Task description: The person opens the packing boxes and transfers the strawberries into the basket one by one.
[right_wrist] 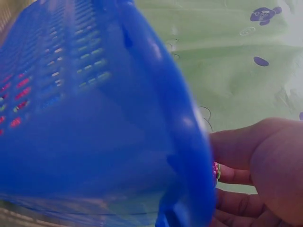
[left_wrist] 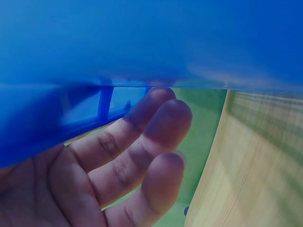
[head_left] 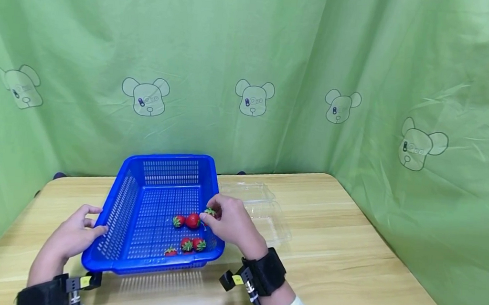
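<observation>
A blue plastic basket (head_left: 151, 263) with slotted walls stands tilted over the table, its near end raised above its shadow. My left hand (head_left: 70, 234) grips its left rim, thumb over the edge and fingers outside; the left wrist view shows curled fingers (left_wrist: 165, 123) under the rim. Over the basket's right side, my right hand (head_left: 232, 221) pinches a strawberry (head_left: 210, 211) by thumb and fingertips, only its green leaves showing well. Several other strawberries (head_left: 193, 221) lie inside towards the near right corner. In the right wrist view the basket rim (right_wrist: 187, 123) hides most of the held strawberry (right_wrist: 216, 172).
Right of the basket, a clear plastic clamshell box (head_left: 284, 225) lies with its lid laid back, partly behind my right hand. Both rest on a wooden table (head_left: 347, 266). Green curtains (head_left: 219, 35) with bear-head prints enclose the back and sides.
</observation>
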Motion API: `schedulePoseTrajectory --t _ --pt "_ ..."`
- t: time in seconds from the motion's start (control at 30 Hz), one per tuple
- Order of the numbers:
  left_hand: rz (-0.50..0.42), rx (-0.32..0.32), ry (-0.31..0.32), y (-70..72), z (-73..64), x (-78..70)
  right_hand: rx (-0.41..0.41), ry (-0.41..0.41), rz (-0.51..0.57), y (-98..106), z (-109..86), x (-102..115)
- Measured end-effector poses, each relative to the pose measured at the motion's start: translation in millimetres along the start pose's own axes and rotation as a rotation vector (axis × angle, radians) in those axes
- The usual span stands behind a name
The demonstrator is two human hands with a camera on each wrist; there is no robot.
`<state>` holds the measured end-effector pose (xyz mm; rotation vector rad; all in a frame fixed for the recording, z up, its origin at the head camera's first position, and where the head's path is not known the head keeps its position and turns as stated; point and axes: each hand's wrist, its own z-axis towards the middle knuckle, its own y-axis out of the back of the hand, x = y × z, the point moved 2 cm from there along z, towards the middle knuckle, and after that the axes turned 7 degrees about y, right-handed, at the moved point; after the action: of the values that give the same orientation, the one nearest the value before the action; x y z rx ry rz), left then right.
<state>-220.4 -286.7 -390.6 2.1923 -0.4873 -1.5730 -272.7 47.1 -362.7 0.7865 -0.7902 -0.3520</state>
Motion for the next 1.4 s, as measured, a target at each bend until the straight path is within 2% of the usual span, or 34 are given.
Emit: schedulePoseTrajectory --t 0.17,0.4,0.63,1.13,1.27,1.4 --pt "0.011 -0.003 0.000 0.5 -1.0 0.3 0.026 0.037 0.015 -6.9 -0.4 5.6" --pt "0.026 -0.008 -0.002 1.8 -0.7 1.3 0.064 0.042 0.017 -17.0 -0.5 9.0" --pt "0.034 -0.010 -0.004 1.3 -3.4 -0.7 0.028 0.116 -0.030 -24.2 -1.7 11.4" --pt "0.052 -0.017 -0.002 2.1 -2.2 1.7 -0.020 0.129 -0.029 -23.8 -4.2 12.9" --pt "0.117 -0.071 -0.040 3.8 -5.3 -0.1 -0.057 0.132 -0.040 -18.7 -4.4 12.6" --pt "0.183 -0.179 -0.113 8.9 -13.3 -3.0 -0.105 0.103 -0.040 -9.4 -4.5 10.8"
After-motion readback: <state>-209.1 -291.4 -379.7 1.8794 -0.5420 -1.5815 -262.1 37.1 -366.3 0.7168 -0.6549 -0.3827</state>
